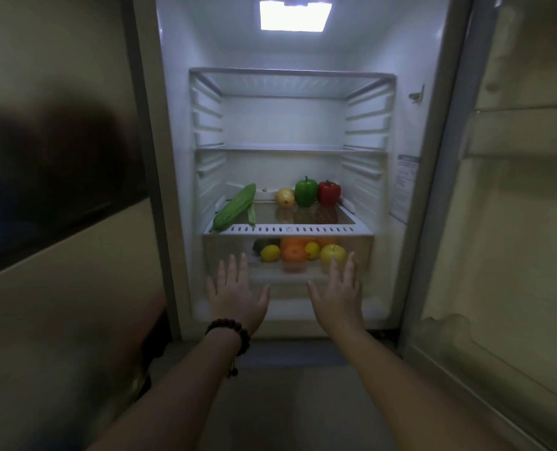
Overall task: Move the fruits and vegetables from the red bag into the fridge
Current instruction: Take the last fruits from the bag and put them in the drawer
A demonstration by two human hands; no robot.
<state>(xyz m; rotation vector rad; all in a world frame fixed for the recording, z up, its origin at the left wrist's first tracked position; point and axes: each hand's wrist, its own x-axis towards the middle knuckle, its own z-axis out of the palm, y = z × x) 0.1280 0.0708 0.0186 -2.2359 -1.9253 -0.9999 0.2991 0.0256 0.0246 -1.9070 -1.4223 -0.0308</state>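
Clear plastic crisper drawer [225,252] sits at the fridge [173,157] bottom, holding lemons, oranges and a yellow apple [332,253]. Both grips are released: left hand [235,291] and right hand [335,292] lie flat-fingered at its front. Likely light, stiff and smooth, it should slide best pushed evenly at both corners. Peppers and a bitter gourd [235,208] rest on the shelf [290,228] above.

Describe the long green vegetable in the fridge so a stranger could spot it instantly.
Look in the open fridge at the lowest shelf, above the clear drawer. At its left end lies the bumpy green gourd, slanted: the only long item, while its neighbours are round.
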